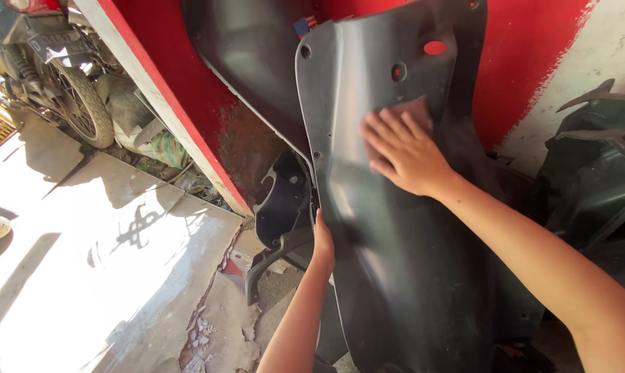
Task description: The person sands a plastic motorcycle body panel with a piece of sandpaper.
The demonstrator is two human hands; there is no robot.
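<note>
Upright, the black panel point(395, 242) leans on the red wall point(526, 62); left hand point(322, 242) clamps its nine-o'clock edge, steadying it; right hand point(402, 148) presses a pad point(412, 109), fingers flat together.

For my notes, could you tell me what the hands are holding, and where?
The left hand grips the dark plastic panel by its left edge; the right hand presses flat on its face.

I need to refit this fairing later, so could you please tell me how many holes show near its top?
3: a red-showing oval slot top right, a round hole beneath it, a small hole top left. The right hand may hide more.
</note>
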